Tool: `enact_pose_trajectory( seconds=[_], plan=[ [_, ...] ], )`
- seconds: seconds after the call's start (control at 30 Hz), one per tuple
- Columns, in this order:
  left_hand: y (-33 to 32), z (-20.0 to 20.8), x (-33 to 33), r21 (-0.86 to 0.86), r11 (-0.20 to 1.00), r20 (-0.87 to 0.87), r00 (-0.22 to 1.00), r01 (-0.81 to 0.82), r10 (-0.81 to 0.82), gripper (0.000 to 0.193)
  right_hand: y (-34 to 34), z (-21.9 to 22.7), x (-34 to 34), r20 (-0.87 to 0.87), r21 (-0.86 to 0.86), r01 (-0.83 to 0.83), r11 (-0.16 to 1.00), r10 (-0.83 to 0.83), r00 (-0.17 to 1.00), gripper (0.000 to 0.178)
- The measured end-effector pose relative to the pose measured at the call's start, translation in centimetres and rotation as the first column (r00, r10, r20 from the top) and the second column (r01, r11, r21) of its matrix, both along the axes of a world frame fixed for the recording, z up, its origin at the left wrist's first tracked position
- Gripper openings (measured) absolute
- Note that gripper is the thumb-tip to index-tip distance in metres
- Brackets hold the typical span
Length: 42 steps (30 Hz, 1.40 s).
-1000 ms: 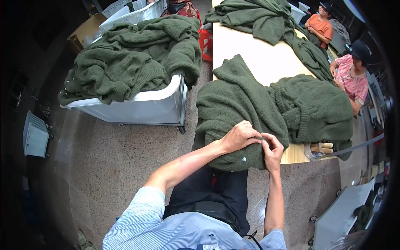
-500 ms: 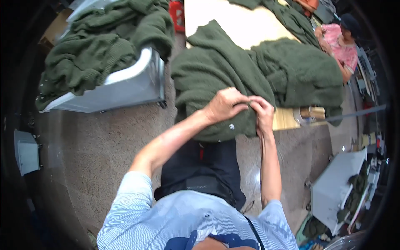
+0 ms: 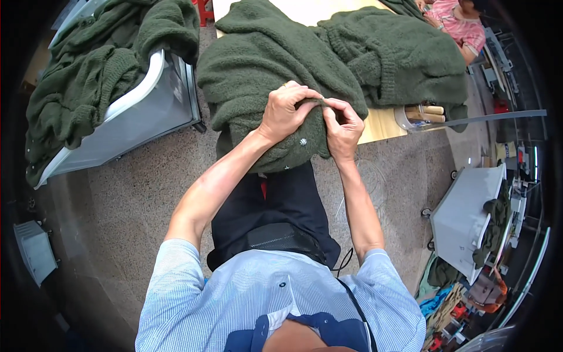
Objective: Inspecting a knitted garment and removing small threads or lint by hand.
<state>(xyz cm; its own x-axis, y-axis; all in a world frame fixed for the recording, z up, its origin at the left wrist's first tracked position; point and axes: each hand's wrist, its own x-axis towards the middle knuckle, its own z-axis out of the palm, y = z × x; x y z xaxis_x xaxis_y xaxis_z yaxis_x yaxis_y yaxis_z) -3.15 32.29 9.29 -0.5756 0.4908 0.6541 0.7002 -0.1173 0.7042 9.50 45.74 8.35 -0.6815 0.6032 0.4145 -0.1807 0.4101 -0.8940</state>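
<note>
A dark green knitted cardigan (image 3: 258, 64) drapes over the near end of the table and hangs down in front of my legs. On its lower part sits a shiny round button (image 3: 302, 142), with another button close to the hem. My left hand (image 3: 286, 111) pinches an edge of the knit between thumb and forefinger. Right beside it, my right hand (image 3: 345, 132) holds the same edge, its thumb and fingertips closed on the fabric. The two sets of fingertips nearly meet. Whether anything small is between them, I cannot make out.
More green knitwear (image 3: 416, 58) lies on the wooden table (image 3: 381, 130), beside a clear container of wooden-handled tools (image 3: 427, 113). At left, a white wheeled cart (image 3: 132, 123) overflows with green garments. Another cart (image 3: 454, 214) stands at right. A co-worker in pink (image 3: 460, 26) is beyond the table.
The whole view has shifted, so the table and carts appear higher and further left. Both hands still pinch the cardigan's edge; the right hand has turned, showing more of its thumb.
</note>
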Motion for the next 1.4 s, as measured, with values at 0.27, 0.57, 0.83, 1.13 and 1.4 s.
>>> enact_pose_trajectory(
  seconds=[0.27,0.57,0.83,1.13,1.4],
  plan=[
    [0.2,-0.2,0.9,0.006,0.987,-0.161,0.974,-0.161,0.160,0.018,-1.2,0.9,-0.2,-0.109,0.371,0.083,0.925,-0.045,0.993,0.018],
    [0.8,-0.2,0.6,-0.117,0.989,-0.222,0.973,-0.095,0.067,0.019,0.9,0.5,-0.6,-0.020,0.518,-0.015,0.855,0.029,0.999,0.014],
    [-5.2,3.6,-3.3,-0.382,0.873,-0.647,0.762,-0.304,-0.018,0.012,4.9,1.6,1.5,0.188,0.683,-0.160,0.713,0.039,0.981,0.022],
    [-7.9,1.2,-2.9,-0.300,0.932,-0.429,0.902,-0.202,0.057,0.017,-1.9,5.2,6.8,0.363,0.762,-0.445,0.471,0.260,0.895,0.046],
    [-6.1,2.4,-1.2,-0.255,0.949,-0.412,0.909,-0.186,0.067,0.019,-0.5,5.8,5.4,0.459,0.710,-0.524,0.470,0.256,0.851,0.028]
  ],
)
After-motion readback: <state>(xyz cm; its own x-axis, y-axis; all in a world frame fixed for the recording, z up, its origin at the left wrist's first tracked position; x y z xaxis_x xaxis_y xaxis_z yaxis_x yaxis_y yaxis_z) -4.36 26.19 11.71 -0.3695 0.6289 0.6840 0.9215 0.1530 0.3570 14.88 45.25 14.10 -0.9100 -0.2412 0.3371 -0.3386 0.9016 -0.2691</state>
